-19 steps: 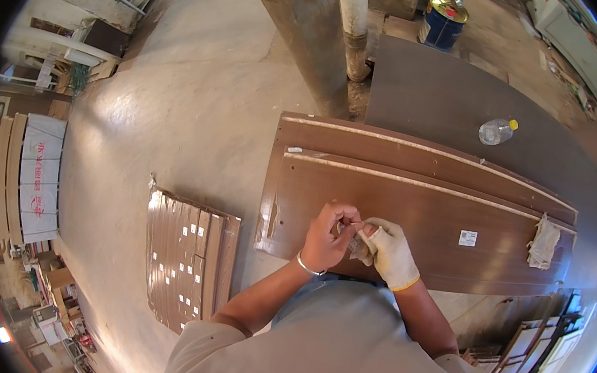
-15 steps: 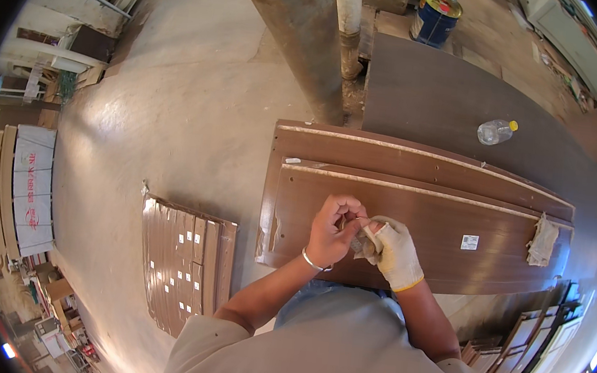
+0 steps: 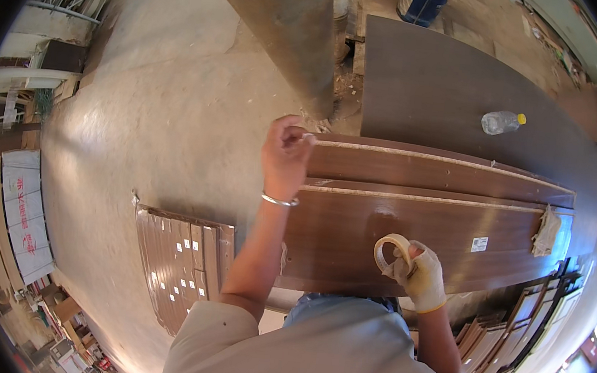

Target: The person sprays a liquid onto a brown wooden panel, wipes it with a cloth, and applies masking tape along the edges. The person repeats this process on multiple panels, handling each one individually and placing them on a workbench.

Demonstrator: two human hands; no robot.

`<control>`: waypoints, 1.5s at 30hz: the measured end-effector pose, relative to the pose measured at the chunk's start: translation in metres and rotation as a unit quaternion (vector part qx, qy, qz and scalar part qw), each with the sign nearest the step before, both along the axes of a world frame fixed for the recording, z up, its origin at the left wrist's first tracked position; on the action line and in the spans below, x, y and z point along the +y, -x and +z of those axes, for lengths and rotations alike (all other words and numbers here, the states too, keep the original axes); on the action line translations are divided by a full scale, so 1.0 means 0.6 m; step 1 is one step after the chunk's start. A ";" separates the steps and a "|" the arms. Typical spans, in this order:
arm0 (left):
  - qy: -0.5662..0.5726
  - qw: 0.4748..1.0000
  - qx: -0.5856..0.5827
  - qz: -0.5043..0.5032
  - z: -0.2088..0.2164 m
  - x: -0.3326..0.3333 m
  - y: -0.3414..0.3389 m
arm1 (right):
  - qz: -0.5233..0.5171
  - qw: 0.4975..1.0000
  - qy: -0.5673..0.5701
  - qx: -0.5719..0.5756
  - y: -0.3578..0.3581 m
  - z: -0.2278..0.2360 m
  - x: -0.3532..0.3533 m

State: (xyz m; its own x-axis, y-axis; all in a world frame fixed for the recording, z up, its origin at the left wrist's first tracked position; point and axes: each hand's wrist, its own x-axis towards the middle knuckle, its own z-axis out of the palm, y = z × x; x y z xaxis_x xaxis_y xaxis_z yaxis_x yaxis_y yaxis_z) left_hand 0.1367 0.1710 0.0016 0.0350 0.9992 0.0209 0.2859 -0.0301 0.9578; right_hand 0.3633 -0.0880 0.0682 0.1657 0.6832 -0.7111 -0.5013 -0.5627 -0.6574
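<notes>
My left hand [image 3: 286, 160], bare with a silver bracelet, is raised over the far left end of the brown panels. Its fingers are curled into a pinch; a tiny whitish bit shows at the fingertips, too small to name. In my right hand [image 3: 425, 276], which wears a whitish work glove with bare fingertips, is a roll of tan tape [image 3: 388, 244]. The roll is tilted, its ring opening visible, above the near brown panel [image 3: 352, 228]. A second brown panel [image 3: 379, 167] lies beyond it. A white label [image 3: 479, 244] sits on the near panel.
A pale cloth or glove [image 3: 546, 232] drapes over the panels' right end. Beyond lies a dark board [image 3: 430, 84] with a clear bottle [image 3: 500, 123]. A thick column [image 3: 278, 26] stands ahead. Wrapped panels [image 3: 176, 261] are at left; more boards [image 3: 514, 337] lean at right.
My hands have come apart. The left has moved up and left to the panels' far edge; the right has shifted right and slightly nearer, with the tape roll now plainly in view.
</notes>
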 end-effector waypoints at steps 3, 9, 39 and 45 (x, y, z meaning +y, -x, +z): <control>0.080 0.996 0.029 0.024 -0.053 0.033 0.040 | -0.017 0.999 0.008 0.037 0.010 -0.008 0.003; 0.090 0.995 0.013 0.044 -0.112 0.040 0.033 | 0.048 0.998 0.042 0.025 0.033 -0.025 0.020; 0.007 0.979 0.165 0.120 -0.182 0.044 0.016 | 0.083 0.996 0.026 0.029 -0.017 -0.051 -0.005; -0.023 0.967 0.229 0.109 -0.172 0.044 0.008 | 0.083 0.995 0.038 0.031 -0.024 -0.052 -0.004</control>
